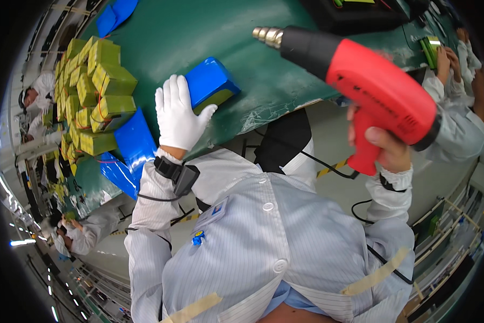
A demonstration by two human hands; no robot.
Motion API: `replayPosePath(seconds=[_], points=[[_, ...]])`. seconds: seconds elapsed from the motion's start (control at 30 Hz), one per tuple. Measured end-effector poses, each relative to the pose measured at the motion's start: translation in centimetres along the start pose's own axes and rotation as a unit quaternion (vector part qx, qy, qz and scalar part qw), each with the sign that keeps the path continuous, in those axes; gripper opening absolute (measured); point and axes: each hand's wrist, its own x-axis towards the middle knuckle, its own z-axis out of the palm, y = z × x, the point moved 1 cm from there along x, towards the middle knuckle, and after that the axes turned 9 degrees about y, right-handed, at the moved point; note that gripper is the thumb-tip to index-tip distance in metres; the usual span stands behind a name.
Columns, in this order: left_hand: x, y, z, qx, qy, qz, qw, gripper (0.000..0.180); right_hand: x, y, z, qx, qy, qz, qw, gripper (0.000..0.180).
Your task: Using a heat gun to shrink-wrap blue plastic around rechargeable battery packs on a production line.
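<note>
My left hand (178, 118), in a white glove, is open with its fingers stretched out. It lies along the left side of a block wrapped in shiny blue film (208, 81), the thumb by the block's near edge; whether it presses on it I cannot tell. A yellow-green end of the block shows out of the film. My bare right hand (388, 149) is closed round the handle of a red heat gun (382, 89). The gun is held up at the right, above the table edge, its metal nozzle pointing left over the table, past the block's far side.
Many yellow-green blocks with wires are stacked on the green table (161, 37) at the left. Loose blue film sleeves (136, 137) lie beside them. A black tray (355, 19) stands far right. A dark cord (328, 166) hangs below the gun. Co-workers sit at both sides.
</note>
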Motion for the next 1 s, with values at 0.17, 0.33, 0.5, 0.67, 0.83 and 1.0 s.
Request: replayPosePath(seconds=[0.17, 0.33, 0.5, 0.67, 0.83, 1.0], points=[[4.9, -0.1, 1.4, -0.044, -0.134, -0.041, 0.989, 0.092, -1.3, 3.3, -0.1, 0.061, 0.02, 0.054, 0.997, 0.041], [6.6, -3.7, 1.5, -0.117, -0.164, 0.154, 0.967, 0.091, -3.3, 7.6, -1.2, -0.006, 0.066, -0.01, 0.998, 0.039], [8.1, -1.2, 1.5, -0.079, -0.222, 0.158, 0.959, 0.07, -4.9, 10.2, -1.7, -0.113, -0.011, -0.12, 0.986, 0.034], [7.6, -0.2, 1.1, -0.115, -0.186, 0.092, 0.971, 0.073, -5.8, 8.5, -1.0, -0.14, 0.053, -0.117, 0.982, 0.031], [4.4, -2.1, 0.5, -0.346, -0.099, -0.132, 0.924, 0.082, -6.3, 4.0, -0.4, -0.095, 0.063, -0.049, 0.992, 0.046], [-3.5, -5.7, 6.6, -0.512, 0.026, -0.266, 0.817, 0.093, -6.0, 1.0, 1.4, -0.133, 0.041, -0.072, 0.988, 0.047]])
